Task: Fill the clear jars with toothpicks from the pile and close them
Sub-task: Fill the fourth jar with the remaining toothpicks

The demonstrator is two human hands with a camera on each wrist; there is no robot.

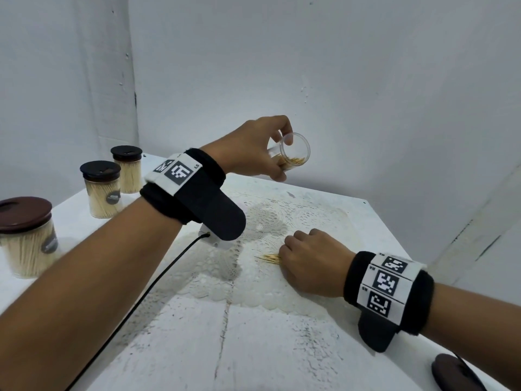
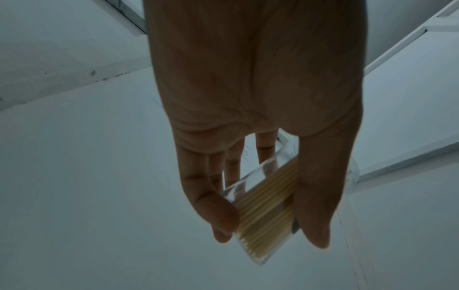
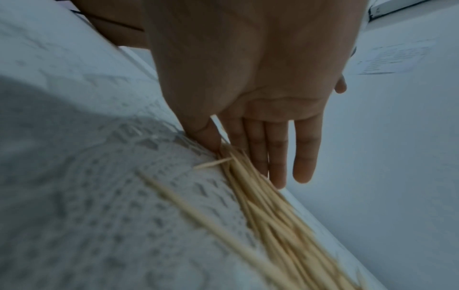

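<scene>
**Jar held aloft, toothpicks gathered below**

An open clear jar, partly filled, is gripped on its side above the bench by the left hand. The toothpick pile on the lace mat is touched by the straight fingers of the right hand

Both bare forearms wear black wristbands with white coded marker strips; a black cable trails left.
</scene>
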